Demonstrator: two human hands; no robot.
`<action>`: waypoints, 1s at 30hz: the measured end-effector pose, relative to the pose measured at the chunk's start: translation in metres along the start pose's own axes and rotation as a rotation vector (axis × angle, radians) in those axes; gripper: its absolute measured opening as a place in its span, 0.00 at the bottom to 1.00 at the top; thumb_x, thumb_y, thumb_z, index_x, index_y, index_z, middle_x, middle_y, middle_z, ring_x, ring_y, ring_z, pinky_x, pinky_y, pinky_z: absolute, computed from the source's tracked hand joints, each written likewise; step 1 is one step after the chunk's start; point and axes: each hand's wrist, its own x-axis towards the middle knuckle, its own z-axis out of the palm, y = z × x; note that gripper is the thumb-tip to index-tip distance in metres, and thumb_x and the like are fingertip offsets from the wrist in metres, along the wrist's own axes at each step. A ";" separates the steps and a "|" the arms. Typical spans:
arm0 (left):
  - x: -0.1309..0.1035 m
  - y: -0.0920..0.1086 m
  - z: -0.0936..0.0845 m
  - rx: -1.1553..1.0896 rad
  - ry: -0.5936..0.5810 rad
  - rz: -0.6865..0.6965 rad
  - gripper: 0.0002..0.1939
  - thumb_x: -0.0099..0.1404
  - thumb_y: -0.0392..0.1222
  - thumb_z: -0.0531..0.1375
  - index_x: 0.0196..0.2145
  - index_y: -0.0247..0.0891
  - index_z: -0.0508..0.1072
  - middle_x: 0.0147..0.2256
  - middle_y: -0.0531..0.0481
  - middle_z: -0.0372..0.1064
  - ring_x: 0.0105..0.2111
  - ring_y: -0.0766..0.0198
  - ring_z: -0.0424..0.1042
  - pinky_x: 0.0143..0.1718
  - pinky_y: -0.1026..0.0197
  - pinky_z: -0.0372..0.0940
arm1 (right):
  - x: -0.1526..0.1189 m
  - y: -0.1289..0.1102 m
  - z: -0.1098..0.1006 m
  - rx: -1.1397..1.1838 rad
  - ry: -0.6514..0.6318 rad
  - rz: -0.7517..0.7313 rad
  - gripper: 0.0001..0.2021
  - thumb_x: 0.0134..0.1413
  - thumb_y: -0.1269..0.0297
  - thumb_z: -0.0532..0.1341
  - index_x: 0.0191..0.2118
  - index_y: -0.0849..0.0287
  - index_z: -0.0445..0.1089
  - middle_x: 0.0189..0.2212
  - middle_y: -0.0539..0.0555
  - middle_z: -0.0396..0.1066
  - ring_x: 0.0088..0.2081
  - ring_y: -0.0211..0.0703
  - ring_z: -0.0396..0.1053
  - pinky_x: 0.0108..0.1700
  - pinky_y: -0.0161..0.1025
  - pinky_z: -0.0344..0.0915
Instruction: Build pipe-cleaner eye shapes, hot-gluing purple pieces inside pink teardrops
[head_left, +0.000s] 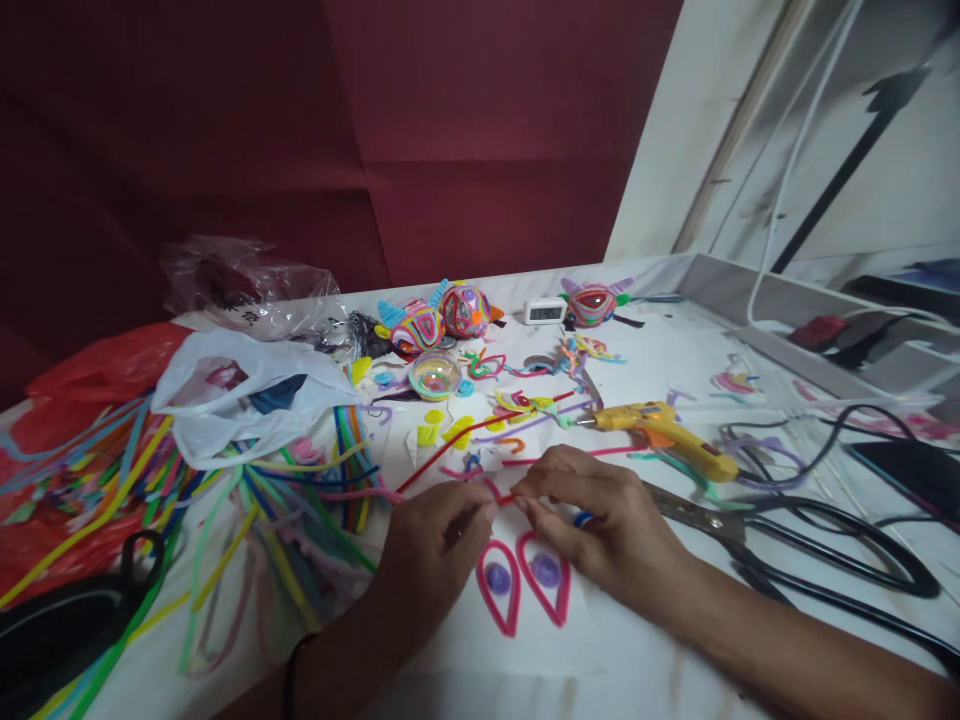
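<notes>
My left hand [439,545] and my right hand [592,510] meet above the white work surface, thumbs and fingertips pinched. Between them runs a short stretch of red pipe cleaner [505,500], gripped from both sides; its ends are hidden by my fingers. Just below lie two pink teardrop loops, a left loop [512,615] and a right loop [562,603], each around a purple coil, the left coil [498,578] and the right coil [546,570]. Large black-handled scissors [720,522] rest beside my right wrist.
A yellow glue gun [675,436] with a black cord lies beyond my right hand. Bundled pipe cleaners [277,540] and a white plastic bag [251,390] fill the left. Decorated balls [412,325], a clear dome [435,375] and a small digital clock [545,311] stand at the back.
</notes>
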 end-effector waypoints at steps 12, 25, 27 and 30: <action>-0.003 0.008 0.005 -0.034 0.064 -0.027 0.11 0.65 0.39 0.53 0.26 0.37 0.70 0.16 0.59 0.62 0.14 0.72 0.58 0.17 0.69 0.52 | 0.002 -0.013 0.005 -0.043 0.010 0.028 0.12 0.60 0.70 0.55 0.29 0.61 0.73 0.21 0.51 0.67 0.24 0.36 0.63 0.27 0.34 0.57; 0.000 0.014 0.009 -0.384 0.051 -0.248 0.12 0.61 0.47 0.56 0.25 0.37 0.70 0.14 0.57 0.63 0.12 0.71 0.60 0.14 0.70 0.56 | 0.000 -0.011 0.019 0.390 0.068 0.488 0.13 0.52 0.55 0.61 0.27 0.59 0.75 0.21 0.50 0.68 0.24 0.37 0.62 0.26 0.35 0.59; 0.002 0.013 0.009 -0.436 0.012 -0.296 0.12 0.60 0.48 0.57 0.25 0.37 0.69 0.14 0.57 0.64 0.12 0.71 0.61 0.13 0.70 0.56 | -0.001 -0.008 0.015 0.445 0.045 0.531 0.14 0.50 0.53 0.62 0.29 0.59 0.76 0.22 0.51 0.71 0.24 0.37 0.63 0.26 0.36 0.61; 0.003 0.012 0.010 -0.482 -0.047 -0.317 0.13 0.59 0.48 0.56 0.25 0.36 0.69 0.14 0.56 0.65 0.12 0.70 0.62 0.14 0.70 0.58 | -0.002 -0.005 0.011 0.501 0.017 0.580 0.15 0.47 0.51 0.64 0.28 0.60 0.76 0.22 0.52 0.71 0.23 0.36 0.62 0.24 0.35 0.58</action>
